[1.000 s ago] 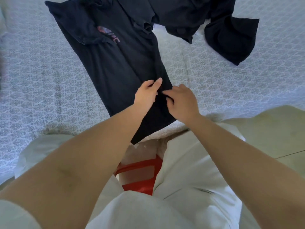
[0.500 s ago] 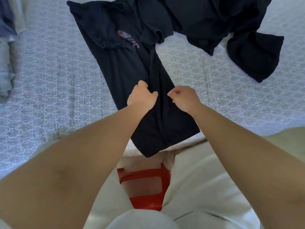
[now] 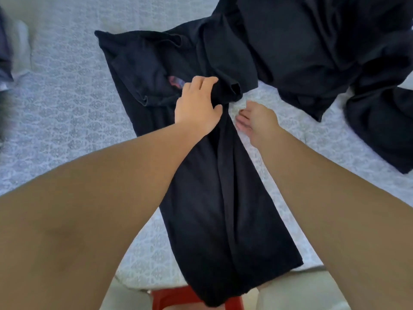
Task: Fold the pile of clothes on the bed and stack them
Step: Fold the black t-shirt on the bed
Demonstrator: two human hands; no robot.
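Two bare hands of yours work over one long dark shirt that lies flat on the bed, running from the bed's near edge, where its hem droops over, toward the far side. The fabric is a soft, matte navy-black knit, folded lengthwise into a narrow strip with a straight crease down its middle. Your left hand sits at the strip's midpoint with its fingers curled over and closed on a bunched sleeve cuff, thumb pressed against the cloth. Your right hand rests just beside the shirt's right edge on the bare cover, palm down, fingers loosely spread and holding nothing. Beside your left hand a small red and blue print peeks from a fold; its lettering is too hidden to read. Toward the far right corner a pile of dark clothes lies crumpled in deep, soft folds, overlapping the shirt's upper end. The bed cover is pale grey-white with a fine repeating lace-like medallion pattern. At the far left edge, blurred light and dark folded cloth shows. Below the near edge a red plastic stool is visible.
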